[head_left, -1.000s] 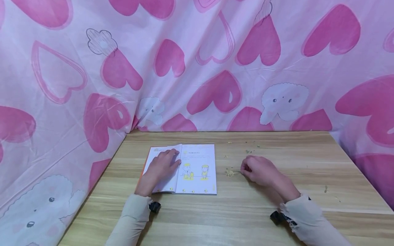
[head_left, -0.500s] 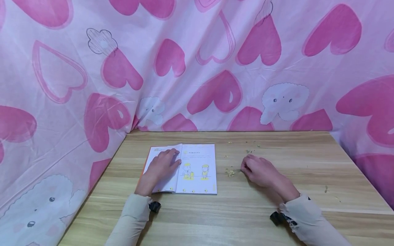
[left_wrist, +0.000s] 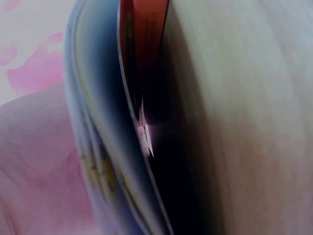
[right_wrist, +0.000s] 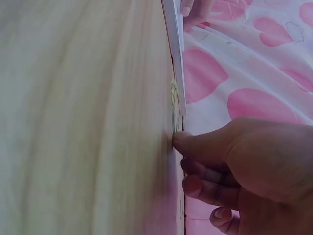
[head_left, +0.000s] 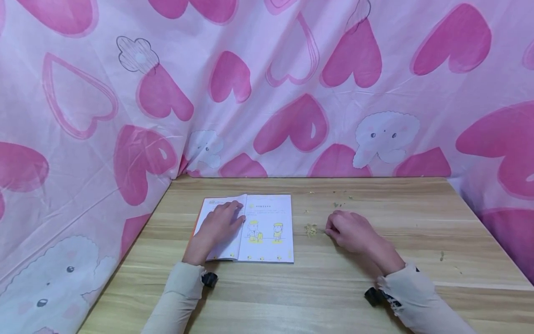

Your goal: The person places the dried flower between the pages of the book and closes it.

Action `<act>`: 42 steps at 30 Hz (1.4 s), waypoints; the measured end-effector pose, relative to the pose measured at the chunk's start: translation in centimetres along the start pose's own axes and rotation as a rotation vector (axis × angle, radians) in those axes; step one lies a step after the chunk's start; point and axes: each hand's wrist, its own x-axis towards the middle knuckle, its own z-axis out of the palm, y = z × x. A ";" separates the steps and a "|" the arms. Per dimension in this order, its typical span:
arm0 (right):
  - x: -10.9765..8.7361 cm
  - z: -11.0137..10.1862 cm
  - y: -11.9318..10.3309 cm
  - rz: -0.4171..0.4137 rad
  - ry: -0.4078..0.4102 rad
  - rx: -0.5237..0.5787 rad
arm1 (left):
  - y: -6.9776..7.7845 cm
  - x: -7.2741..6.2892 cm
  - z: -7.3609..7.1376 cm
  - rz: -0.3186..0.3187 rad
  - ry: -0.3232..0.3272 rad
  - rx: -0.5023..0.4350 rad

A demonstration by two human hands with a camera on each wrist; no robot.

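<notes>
An open book lies on the wooden table, with yellow-tinted drawings of two figures on its right page. My left hand rests on the left page, fingers stretched toward the fold. In the left wrist view the curved page edges stand beside the orange cover. Right of the book, my right hand pinches the thin stem of a small yellow dried sprig between thumb and fingers. The sprig shows edge-on, low at the table surface, in the right wrist view.
Small dry yellow and green bits are scattered behind the right hand. Another greenish piece lies on the table farther right. A pink heart-patterned cloth hangs along the back and sides.
The yellow sprig has shifted slightly, its head turning and looking more compact. The right hand moves only a little; the left hand and book stay put.
</notes>
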 end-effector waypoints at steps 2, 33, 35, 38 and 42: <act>0.0 0.1 -0.1 -0.009 0.003 -0.015 | 0.0 0.0 0.0 -0.003 -0.001 0.000; 3.9 2.3 -7.3 0.047 0.058 0.158 | -2.0 0.3 -0.8 -0.250 -0.013 -0.002; 4.4 2.7 -8.2 0.049 0.058 0.155 | -2.1 0.4 -0.8 -0.272 -0.026 -0.008; 5.3 3.3 -9.1 0.043 0.073 0.136 | -2.1 0.4 -0.6 -0.276 -0.032 -0.005; 6.4 3.9 -9.6 0.052 0.084 0.129 | -2.1 0.4 -0.5 -0.274 -0.031 -0.011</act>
